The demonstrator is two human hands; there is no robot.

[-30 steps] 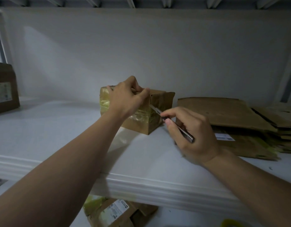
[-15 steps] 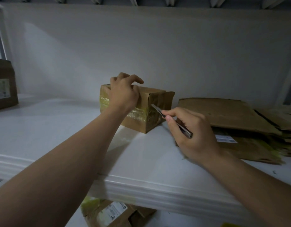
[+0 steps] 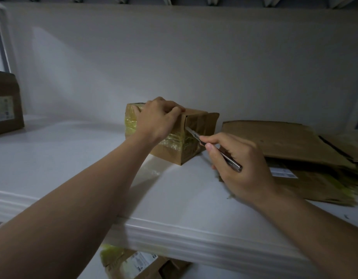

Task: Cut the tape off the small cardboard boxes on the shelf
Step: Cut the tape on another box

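Box: the small cardboard box [image 3: 195,120] is stood on the white shelf [image 3: 73,158] near mid-view, one corner turned outward, with yellowish tape [image 3: 131,122] banded round its sides.
Left hand: the left hand [image 3: 158,119] is laid over the box top, fingers curled on the upper edge, and the box is gripped steady.
Right hand: a slim metal cutter [image 3: 228,158] is pinched pen-fashion in the right hand [image 3: 240,170].
Key relation: the box lies at ten o'clock from the right hand. The cutter's long axis runs from four to ten o'clock, and its blade is set against the taped right face beside the corner seam.
Hidden: whether the blade is sunk in cannot be told. The top seam is covered by the left hand. The flattened cardboard [image 3: 285,141] at three o'clock is blurred.
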